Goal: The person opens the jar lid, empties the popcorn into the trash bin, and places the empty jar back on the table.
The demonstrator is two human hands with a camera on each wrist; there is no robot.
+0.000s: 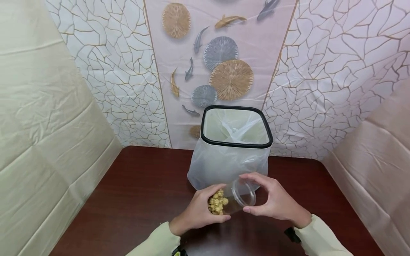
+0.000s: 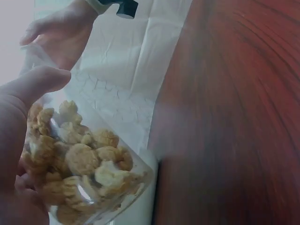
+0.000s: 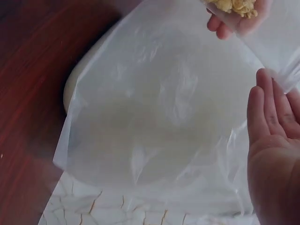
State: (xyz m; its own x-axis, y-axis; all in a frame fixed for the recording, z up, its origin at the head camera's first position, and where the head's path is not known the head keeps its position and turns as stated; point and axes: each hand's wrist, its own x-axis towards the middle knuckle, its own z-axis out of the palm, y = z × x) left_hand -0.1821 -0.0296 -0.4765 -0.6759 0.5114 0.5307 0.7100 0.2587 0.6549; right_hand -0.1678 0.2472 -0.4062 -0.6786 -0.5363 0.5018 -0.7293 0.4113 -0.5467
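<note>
A clear plastic jar with golden popcorn at its bottom end lies tilted on its side in the air, its rim end towards the right. My left hand grips it round the popcorn end, the thumb lying along the wall in the left wrist view. Thumb and fingers of my right hand span the clear rim end from opposite sides. In the right wrist view, fingertips sit right at the jar's edge. Popcorn shows through the wall close up in the left wrist view.
Behind the hands stands a pale bin with a black rim, lined with a translucent plastic bag that hangs over its outside. The dark red-brown table is bordered by cream cloth sides and a patterned cloth at the back.
</note>
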